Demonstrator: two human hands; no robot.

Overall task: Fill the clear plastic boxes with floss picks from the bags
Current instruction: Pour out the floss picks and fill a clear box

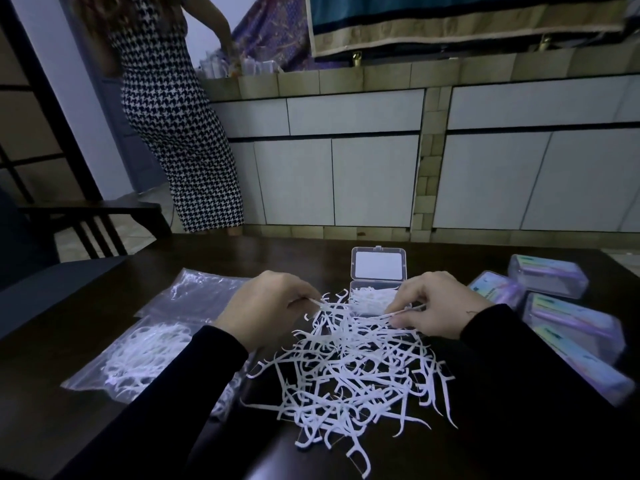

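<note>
On the dark bench point(104, 427), the heap of loose white floss picks point(349, 368) serves as the landmark. Far left of the heap lie two clear bags: a crumpled one point(197, 292) farther back, and a nearer bag point(138, 355) with picks inside. At the heap's back left edge, the left hand point(266, 306) has its fingers curled, pinching a single pick. Just behind the heap stands an open clear plastic box point(377, 289), its lid tilted up, with picks already in its tray. At the heap's back right edge, the right hand point(436, 303) pinches another pick between curled fingers. Right of the heap sit several closed, filled boxes point(561, 313), stacked and touching one another.
</note>
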